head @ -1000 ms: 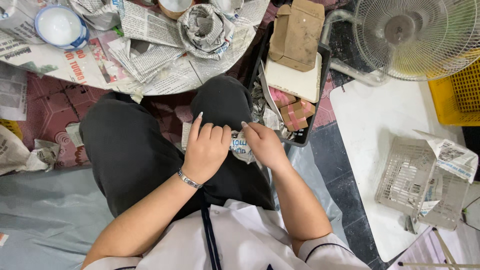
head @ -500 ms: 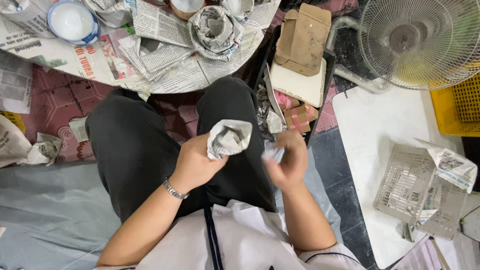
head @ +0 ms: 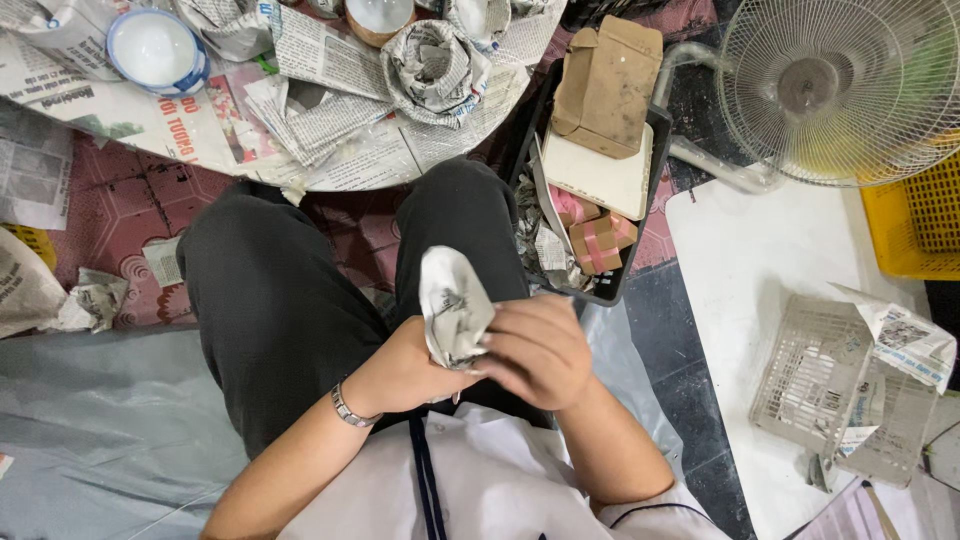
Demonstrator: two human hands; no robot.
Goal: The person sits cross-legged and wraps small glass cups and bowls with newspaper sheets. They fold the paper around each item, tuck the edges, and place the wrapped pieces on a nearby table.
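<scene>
Both my hands meet over my lap, above my black trousers. A small bundle wrapped in newspaper (head: 455,305) stands up between them. My left hand (head: 405,368), with a metal bracelet on its wrist, grips the bundle from the left and below. From the right, my right hand (head: 537,350) closes its fingers over the lower part of the bundle. What is inside the paper is hidden.
A round table (head: 390,160) covered in newspaper holds wrapped bundles (head: 432,58) and a white bowl (head: 155,48). A black crate (head: 640,200) with cardboard boxes sits to the right. A fan (head: 850,85), yellow basket (head: 915,225) and grey plastic basket (head: 840,390) lie farther right.
My hands have lifted from my lap with the newspaper bundle. The right hand, apart half a second ago, has come in against the bundle, which now stands more upright.
</scene>
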